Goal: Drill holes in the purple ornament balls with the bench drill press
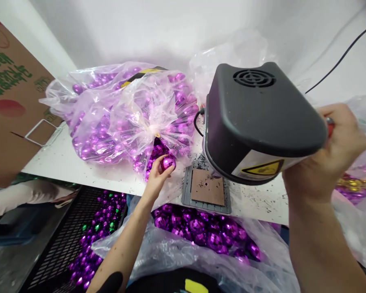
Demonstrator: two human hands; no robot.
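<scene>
My left hand (157,176) is closed round one shiny purple faceted ball (168,163), at the torn opening of a clear plastic bag (118,110) full of the same purple balls on the white table (64,158). My right hand (329,150) is closed on a red-tipped handle at the right side of a black machine head (259,118) with a vent on top and a yellow warning label. Under that head lies a grey base plate with a brown pad (207,189).
A second clear bag of purple balls (207,232) sits below the table edge near my lap. A black mesh crate (79,240) with purple and green balls stands at the lower left. A cardboard box (9,89) is at left; a black cable (341,57) runs at the upper right.
</scene>
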